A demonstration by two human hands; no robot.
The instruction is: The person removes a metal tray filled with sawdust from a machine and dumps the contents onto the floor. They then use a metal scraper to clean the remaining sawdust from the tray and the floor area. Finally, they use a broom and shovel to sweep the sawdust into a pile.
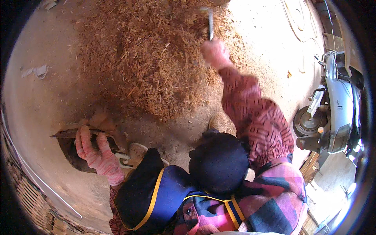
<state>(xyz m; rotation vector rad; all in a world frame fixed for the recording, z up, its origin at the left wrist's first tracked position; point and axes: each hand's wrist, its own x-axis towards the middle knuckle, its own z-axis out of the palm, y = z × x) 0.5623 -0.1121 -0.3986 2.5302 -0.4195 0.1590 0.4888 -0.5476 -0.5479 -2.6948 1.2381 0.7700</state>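
Observation:
My right hand (216, 53), in a pink glove, reaches forward to the right side of a heap of brown wood shavings (145, 58). It is closed around a short tool with a pale grey shaft (211, 25); the tool's far end bends left and is blurred, so its exact kind is unclear. At the lower left my left hand (94, 152), in a pink knitted glove, grips the rim of a dark, scoop-like container (72, 150). Its fingers hook over that rim, and the thumb is hard to make out. The container rests on the ground with its mouth toward the heap.
My shoes (221, 122) are just short of the heap. A silver motor scooter (338, 102) stands at the right. A pale hose (291, 23) lies coiled at the upper right, and a white scrap (40, 71) lies at the left. A slatted panel (29, 196) borders the lower left.

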